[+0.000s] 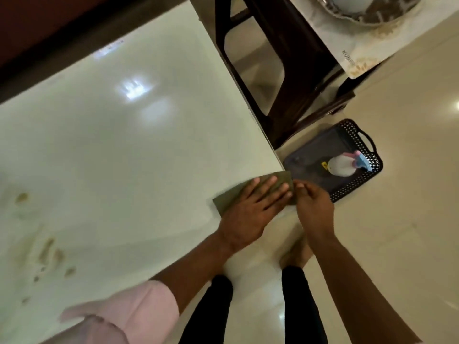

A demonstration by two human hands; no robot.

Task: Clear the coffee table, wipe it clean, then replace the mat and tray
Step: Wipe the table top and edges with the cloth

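One olive-green cloth (250, 192) is being pressed flat onto the near right corner of the coffee table (119, 135) by the left hand (250, 212), whose fingers are lying straight and spread across the fabric, clasping nothing. The right hand (314, 209) is being held just beside those fingertips, past the table's edge, with its fingers curled toward the cloth's right end; whether that end is actually being pinched cannot be told. One rolled-up pink sleeve (129, 309) is being shown on the left forearm, while the right forearm is being shown bare.

One black perforated tray (360, 175) with a loop handle is being kept on the floor just beyond the right hand, off the table. One white spray bottle (341, 165) with a pink and blue trigger head is lying on its side inside that tray. One pale patterned mat (367, 43) is being kept on a dark wooden stool (293, 78) well beyond the hands, with one ornate dish (372, 11) resting on it.

The tabletop is being seen as glossy and pale, with light being reflected near its middle and several brownish smudges (44, 247) being left far to the left of the pressing hand. The floor (409, 219) is being seen as shiny cream tile, and two dark-trousered legs are being seen below the hands.
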